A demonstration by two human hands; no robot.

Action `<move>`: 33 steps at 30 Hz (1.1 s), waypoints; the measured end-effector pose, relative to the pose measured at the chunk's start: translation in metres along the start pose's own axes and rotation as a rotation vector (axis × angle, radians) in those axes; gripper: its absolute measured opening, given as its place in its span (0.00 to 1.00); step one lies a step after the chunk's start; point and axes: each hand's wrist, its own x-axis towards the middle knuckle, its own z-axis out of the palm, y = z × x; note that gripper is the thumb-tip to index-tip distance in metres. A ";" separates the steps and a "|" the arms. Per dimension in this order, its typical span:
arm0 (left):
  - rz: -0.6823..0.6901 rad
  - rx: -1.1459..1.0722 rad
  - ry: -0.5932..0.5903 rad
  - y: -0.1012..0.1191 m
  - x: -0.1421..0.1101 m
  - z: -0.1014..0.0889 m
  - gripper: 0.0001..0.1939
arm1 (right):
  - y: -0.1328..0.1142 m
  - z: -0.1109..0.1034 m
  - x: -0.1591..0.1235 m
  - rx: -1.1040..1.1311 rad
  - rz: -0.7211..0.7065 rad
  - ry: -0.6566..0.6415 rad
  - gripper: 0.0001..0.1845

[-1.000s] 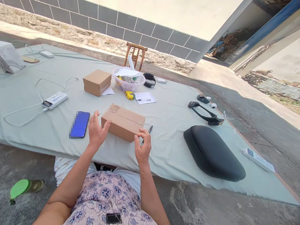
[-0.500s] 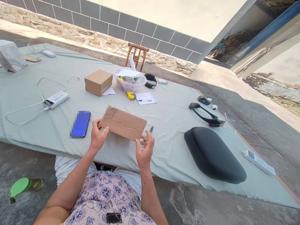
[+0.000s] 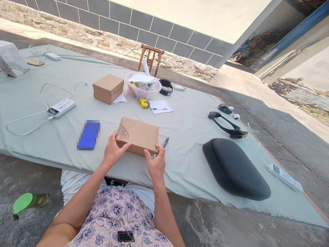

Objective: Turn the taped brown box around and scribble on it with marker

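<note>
A brown cardboard box [image 3: 140,133] with dark curved pen lines across its left end is held between my two hands, close to the near edge of the table. My left hand [image 3: 114,151] grips the box's left end, thumb along the near side. At the near right corner my right hand [image 3: 156,161] closes on it, thumb on the near side. A dark pen [image 3: 166,142] lies on the cloth just right of the box, partly hidden by my right hand. Left of my left hand is a phone [image 3: 88,135], its screen blurred into blue blocks.
On the pale green tablecloth [image 3: 185,164] stand another cardboard box [image 3: 108,89], a plastic basket [image 3: 142,91], a yellow tape measure [image 3: 144,103] and a paper [image 3: 161,107]. A black case [image 3: 236,169] and a black headset [image 3: 227,127] lie right; a cabled white power bank [image 3: 61,108] lies left.
The box has turned in my hands: its scribbled face has tipped, and a near side now shows. My left hand has shifted right and my right hand slightly left.
</note>
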 end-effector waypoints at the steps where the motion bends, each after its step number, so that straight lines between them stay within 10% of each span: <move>1: -0.008 0.003 0.032 0.003 -0.002 0.003 0.40 | -0.002 0.002 0.001 -0.024 -0.002 0.025 0.37; 11: -0.013 -0.025 0.129 0.006 -0.007 0.017 0.47 | -0.013 0.012 0.009 -0.066 0.007 0.075 0.34; 33: 0.115 -0.336 0.161 -0.021 0.006 0.005 0.18 | 0.001 0.002 0.000 0.381 0.070 0.022 0.33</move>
